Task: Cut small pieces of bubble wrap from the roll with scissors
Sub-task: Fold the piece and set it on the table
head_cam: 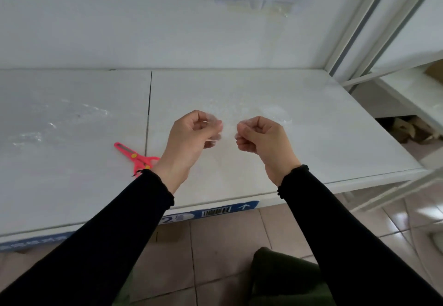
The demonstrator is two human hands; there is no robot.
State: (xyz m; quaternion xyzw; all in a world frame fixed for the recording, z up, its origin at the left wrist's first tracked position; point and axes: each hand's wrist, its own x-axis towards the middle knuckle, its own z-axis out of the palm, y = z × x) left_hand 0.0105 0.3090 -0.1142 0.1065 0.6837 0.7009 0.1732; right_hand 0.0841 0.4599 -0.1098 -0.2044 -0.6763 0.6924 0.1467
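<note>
A small clear piece of bubble wrap (228,130) is stretched between my two hands above the white table (311,138). My left hand (191,138) pinches its left edge and my right hand (260,138) pinches its right edge, both with fingers curled closed. Pink scissors (135,158) with a yellow pivot lie shut on the table just left of my left wrist, handles partly hidden by my sleeve. More bubble wrap (31,135) lies flat on the left of the table, hard to make out. Faint clear wrap (268,114) also lies beyond my right hand.
The table's front edge carries a blue label with a barcode (215,212). A white wall stands behind. A white metal shelf frame (359,49) rises at the right, with a lower shelf beside the table. Tiled floor lies below.
</note>
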